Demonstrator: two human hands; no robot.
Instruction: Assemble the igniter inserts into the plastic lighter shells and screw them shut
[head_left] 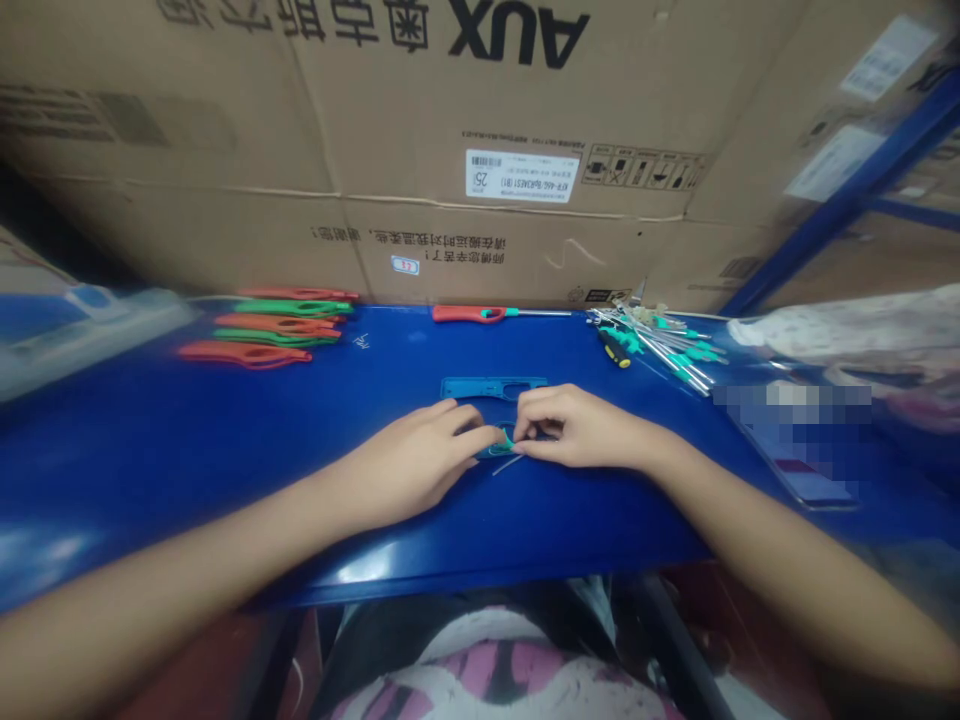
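Observation:
On the blue tabletop, my left hand (420, 462) has its fingers closed on a blue lighter shell half (486, 452), which it mostly covers. The fingers of my right hand (570, 428) are pinched at a small green plastic part (508, 436) in that shell. A thin pale rod or tube (507, 466) sticks out just below the fingertips. Just beyond my hands lies another blue lighter shell half (491, 386), its hollow inside facing up. My fingers hide much of the shell being worked on.
Red and green lighter shells (277, 325) lie at the back left. A red long-nosed lighter (469, 314) rests along the back edge. Metal tubes with green parts (667, 345) and a black-yellow screwdriver (615, 349) are piled back right. A phone (802, 470) lies right; a large carton (420, 130) stands behind.

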